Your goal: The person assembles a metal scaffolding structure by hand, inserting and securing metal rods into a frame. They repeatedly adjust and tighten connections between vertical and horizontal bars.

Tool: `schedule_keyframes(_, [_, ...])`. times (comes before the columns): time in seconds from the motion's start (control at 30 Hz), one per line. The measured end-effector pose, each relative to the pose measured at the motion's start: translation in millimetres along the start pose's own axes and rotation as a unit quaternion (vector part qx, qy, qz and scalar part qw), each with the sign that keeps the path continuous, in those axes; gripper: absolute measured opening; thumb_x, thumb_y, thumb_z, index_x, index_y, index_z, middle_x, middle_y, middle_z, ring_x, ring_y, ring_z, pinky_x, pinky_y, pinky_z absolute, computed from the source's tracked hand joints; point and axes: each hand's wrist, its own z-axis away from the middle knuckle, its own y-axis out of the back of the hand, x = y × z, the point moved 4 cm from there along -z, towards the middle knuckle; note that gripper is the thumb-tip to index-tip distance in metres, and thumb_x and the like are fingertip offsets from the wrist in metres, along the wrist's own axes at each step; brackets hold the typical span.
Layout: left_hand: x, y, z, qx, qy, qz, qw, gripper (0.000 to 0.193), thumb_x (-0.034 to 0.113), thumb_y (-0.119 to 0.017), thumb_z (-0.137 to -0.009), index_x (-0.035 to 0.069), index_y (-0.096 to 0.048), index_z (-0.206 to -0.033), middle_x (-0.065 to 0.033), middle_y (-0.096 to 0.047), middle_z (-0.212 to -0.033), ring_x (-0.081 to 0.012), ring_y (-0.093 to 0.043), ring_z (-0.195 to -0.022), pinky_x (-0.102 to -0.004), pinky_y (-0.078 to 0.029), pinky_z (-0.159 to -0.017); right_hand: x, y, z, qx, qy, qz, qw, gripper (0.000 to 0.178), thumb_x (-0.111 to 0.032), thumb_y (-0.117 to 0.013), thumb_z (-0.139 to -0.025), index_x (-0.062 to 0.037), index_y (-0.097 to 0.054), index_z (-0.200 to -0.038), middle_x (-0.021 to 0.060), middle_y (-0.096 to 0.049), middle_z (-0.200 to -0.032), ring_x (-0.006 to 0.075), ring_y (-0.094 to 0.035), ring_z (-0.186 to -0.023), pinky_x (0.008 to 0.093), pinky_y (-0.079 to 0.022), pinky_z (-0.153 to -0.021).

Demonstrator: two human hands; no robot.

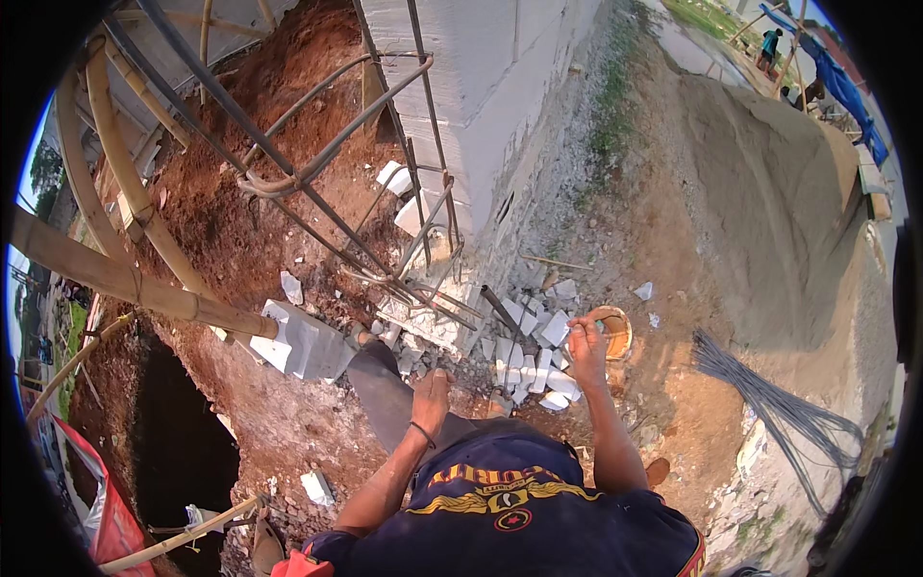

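A: Where to look for the right hand?

B: Beside the bucket, overlapping the left edge of its rim in this view. Bent at the fingers, with thumb and fingertips drawn close together. Cannot tell whether pinching something small, nor whether touching the rim.

A: And the left hand?

B: Raised in front of the gray trouser leg, well apart from the bucket. Folded at the fingers. Cannot tell whether gripping anything.

A: And the bucket, exactly?

B: On the dirt ground, to the right of the near bottom corner of the white wall. Round, orange-brown inside. Just to its left, a group of broken white blocks, some side by side, some scattered.

A: Anything else by that corner?

B: Yes: a dark pipe, tilted among the blocks, and to the left a steel cage.

A: Farther left?

B: A larger white block, close to the tip of a thick bamboo pole. Toward the ground's left edge, a dark pit.

A: And toward the right edge?

B: A big heap of gray sand, with a loose bundle of steel rods nearer by.
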Motion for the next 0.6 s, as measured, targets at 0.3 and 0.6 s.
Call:
schedule_keyframes(0.3, [28,-36,1,0.008,-0.069,-0.004,0.998,0.029,0.020,-0.041,-0.097,0.002,-0.059,-0.111,0.0049,-0.045,-0.068,-0.0045,-0.038,-0.057,-0.0213,-0.033,-0.052,-1,-128,78,-0.088,-0.135,-0.006,0.987,0.020,-0.020,-0.044,-0.094,-0.0022,-0.053,-0.090,0.0020,-0.046,-0.059,0.0089,-0.044,-0.054,0.0276,-0.037,-0.051])
schedule_keyframes(0.6, [16,-26,2,-0.056,0.030,0.315,0.947,0.040,0.026,-0.044,-0.098,0.008,-0.039,-0.133,0.0028,-0.048,-0.103,-0.0056,-0.046,-0.084,-0.0225,-0.042,-0.072,12,-171,98,-0.220,-0.160,-0.027,0.962,0.019,-0.016,-0.043,-0.096,-0.0012,-0.053,-0.102,0.0000,-0.049,-0.075,0.0069,-0.044,-0.062,0.0224,-0.037,-0.055])
